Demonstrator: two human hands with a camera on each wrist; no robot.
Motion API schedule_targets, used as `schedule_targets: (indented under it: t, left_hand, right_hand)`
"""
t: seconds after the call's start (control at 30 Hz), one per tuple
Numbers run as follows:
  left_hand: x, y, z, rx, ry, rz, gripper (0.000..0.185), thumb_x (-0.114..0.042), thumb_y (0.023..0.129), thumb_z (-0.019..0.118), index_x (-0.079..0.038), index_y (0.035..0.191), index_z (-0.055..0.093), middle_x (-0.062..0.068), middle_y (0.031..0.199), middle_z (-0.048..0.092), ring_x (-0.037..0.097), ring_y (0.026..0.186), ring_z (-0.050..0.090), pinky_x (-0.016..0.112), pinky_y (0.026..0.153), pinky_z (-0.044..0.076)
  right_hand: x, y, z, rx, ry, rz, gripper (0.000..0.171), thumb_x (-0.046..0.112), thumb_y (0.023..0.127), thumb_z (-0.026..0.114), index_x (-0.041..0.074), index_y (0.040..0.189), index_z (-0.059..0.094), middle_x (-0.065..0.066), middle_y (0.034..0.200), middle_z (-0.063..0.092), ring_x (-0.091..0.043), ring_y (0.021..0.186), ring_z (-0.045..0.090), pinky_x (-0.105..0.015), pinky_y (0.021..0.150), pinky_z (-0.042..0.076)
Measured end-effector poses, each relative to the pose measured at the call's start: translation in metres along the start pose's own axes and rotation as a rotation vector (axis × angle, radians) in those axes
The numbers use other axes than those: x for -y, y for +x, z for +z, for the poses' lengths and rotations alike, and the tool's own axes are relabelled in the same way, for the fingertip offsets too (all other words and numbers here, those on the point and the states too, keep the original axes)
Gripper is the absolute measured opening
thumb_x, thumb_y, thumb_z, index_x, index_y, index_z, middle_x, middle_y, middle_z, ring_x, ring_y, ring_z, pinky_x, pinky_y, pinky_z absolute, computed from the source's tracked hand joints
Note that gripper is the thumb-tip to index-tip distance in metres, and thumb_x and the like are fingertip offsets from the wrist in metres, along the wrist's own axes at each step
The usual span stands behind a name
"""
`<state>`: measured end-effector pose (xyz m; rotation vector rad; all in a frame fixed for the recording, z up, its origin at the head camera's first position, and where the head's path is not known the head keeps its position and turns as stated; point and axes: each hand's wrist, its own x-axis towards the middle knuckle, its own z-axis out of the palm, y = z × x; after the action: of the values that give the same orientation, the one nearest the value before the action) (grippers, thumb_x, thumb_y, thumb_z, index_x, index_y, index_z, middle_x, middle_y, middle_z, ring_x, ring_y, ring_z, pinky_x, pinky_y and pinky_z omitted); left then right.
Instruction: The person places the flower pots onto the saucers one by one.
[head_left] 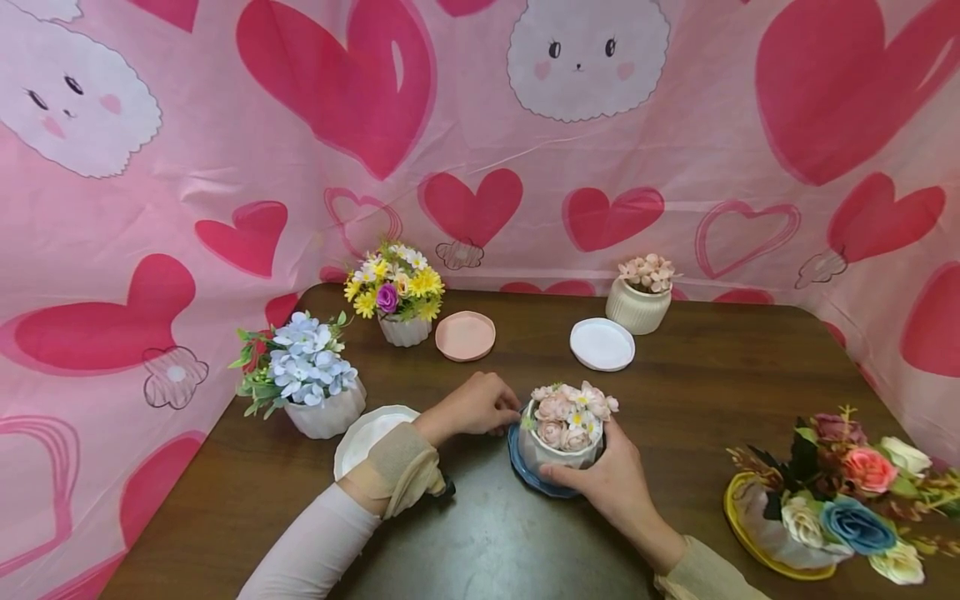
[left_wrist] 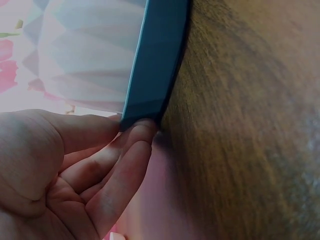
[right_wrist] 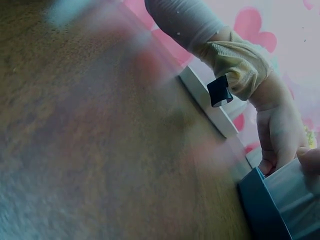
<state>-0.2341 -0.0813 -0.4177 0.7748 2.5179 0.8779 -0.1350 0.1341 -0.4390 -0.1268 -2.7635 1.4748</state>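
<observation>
A white faceted flowerpot [head_left: 538,452] with pale pink roses and small daisies [head_left: 576,414] stands on a blue saucer [head_left: 525,471]. My right hand [head_left: 621,477] grips this pot from the right, thumb across its front and the other fingers hidden behind. On the saucer's far left edge, my left hand [head_left: 480,406] pinches the rim. The left wrist view shows thumb and fingertips on the blue rim [left_wrist: 156,60], just below the pot's faceted wall [left_wrist: 90,55]. In the right wrist view the saucer's side [right_wrist: 262,207] appears at the lower right, the left hand [right_wrist: 282,132] beyond it.
Under my left forearm lies a white saucer [head_left: 352,446]; blue hydrangeas [head_left: 303,358] stand beyond it. Farther back are a yellow bouquet [head_left: 397,287], a pink saucer [head_left: 465,336], a white saucer [head_left: 602,344] and a cream pot [head_left: 637,308]. Mixed roses [head_left: 862,500] sit on a yellow saucer [head_left: 738,521] at right.
</observation>
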Motion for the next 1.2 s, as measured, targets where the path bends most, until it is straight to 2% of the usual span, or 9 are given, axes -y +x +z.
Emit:
schedule_targets:
  t: [0.43,0.7,0.8,0.83,0.87,0.97,1.03,1.1,1.2]
  left_hand:
    - [-0.001,0.0,0.001,0.003,-0.006,-0.005,0.012,-0.012,0.092,0.069,-0.005,0.098,0.076,0.004,0.072,0.075,0.005,0.054,0.064,0.021,0.052,0.054]
    - [-0.001,-0.001,0.001,0.008,0.001,-0.003,0.012,-0.012,0.092,0.068,-0.005,0.099,0.076,0.003,0.071,0.074,0.005,0.053,0.064,0.021,0.052,0.053]
    - [-0.001,-0.001,0.001,0.01,0.002,-0.006,0.013,-0.012,0.093,0.068,-0.005,0.099,0.076,0.003,0.07,0.074,0.005,0.053,0.064,0.021,0.052,0.053]
    - [-0.001,-0.001,0.001,0.011,0.002,-0.007,0.013,-0.012,0.093,0.068,-0.005,0.099,0.076,0.003,0.07,0.074,0.005,0.053,0.063,0.021,0.052,0.053]
    - [-0.001,-0.001,0.001,0.012,0.002,-0.008,0.013,-0.012,0.093,0.068,-0.005,0.099,0.076,0.003,0.07,0.074,0.005,0.053,0.063,0.021,0.052,0.053]
    - [0.0,-0.001,0.001,0.012,0.005,-0.007,0.013,-0.012,0.093,0.068,-0.005,0.099,0.076,0.003,0.07,0.073,0.005,0.053,0.063,0.021,0.052,0.053]
    - [0.0,-0.001,0.001,0.011,0.005,-0.005,0.012,-0.012,0.093,0.068,-0.005,0.098,0.076,0.003,0.07,0.073,0.005,0.053,0.063,0.021,0.052,0.053]
    - [0.0,-0.001,0.001,0.009,0.004,-0.003,0.012,-0.012,0.093,0.068,-0.005,0.098,0.076,0.003,0.07,0.073,0.005,0.053,0.063,0.021,0.051,0.053]
    - [0.0,-0.001,0.001,0.009,-0.001,-0.005,0.012,-0.012,0.093,0.068,-0.005,0.099,0.076,0.003,0.07,0.074,0.005,0.053,0.064,0.021,0.052,0.054]
  right_hand:
    - [-0.002,-0.003,0.0,-0.027,-0.019,-0.115,0.118,0.039,0.055,0.096,0.011,0.151,0.034,-0.014,0.144,0.052,-0.031,0.131,0.051,-0.049,0.109,0.041]
    - [-0.009,-0.01,-0.014,0.038,-0.036,-0.084,0.115,0.043,0.058,0.094,0.003,0.148,0.035,-0.022,0.151,0.044,-0.039,0.139,0.044,-0.057,0.113,0.037]
    - [-0.014,-0.015,-0.02,0.055,-0.018,-0.092,0.116,0.04,0.062,0.093,0.003,0.151,0.03,-0.023,0.154,0.04,-0.039,0.142,0.041,-0.05,0.114,0.037]
    - [-0.016,-0.018,-0.022,0.057,-0.015,-0.096,0.114,0.04,0.063,0.093,0.004,0.152,0.03,-0.021,0.154,0.04,-0.038,0.142,0.042,-0.043,0.113,0.039]
    - [-0.019,-0.02,-0.024,0.057,-0.01,-0.103,0.113,0.039,0.064,0.093,0.005,0.151,0.031,-0.02,0.154,0.042,-0.037,0.141,0.043,-0.036,0.112,0.041]
    - [-0.023,-0.026,-0.03,0.062,-0.027,-0.124,0.104,0.04,0.067,0.091,0.008,0.149,0.036,-0.016,0.151,0.046,-0.034,0.14,0.046,-0.029,0.11,0.042]
    - [-0.025,-0.03,-0.034,0.065,-0.063,-0.123,0.099,0.043,0.068,0.089,0.009,0.147,0.04,-0.016,0.149,0.049,-0.033,0.138,0.049,-0.032,0.108,0.045]
    - [-0.025,-0.033,-0.038,0.07,-0.099,-0.126,0.095,0.044,0.069,0.088,0.008,0.145,0.044,-0.017,0.147,0.051,-0.034,0.135,0.051,-0.045,0.107,0.045]
    - [-0.027,-0.037,-0.042,0.065,-0.151,-0.142,0.086,0.044,0.071,0.086,0.008,0.14,0.05,-0.016,0.143,0.056,-0.033,0.131,0.056,-0.05,0.103,0.047]
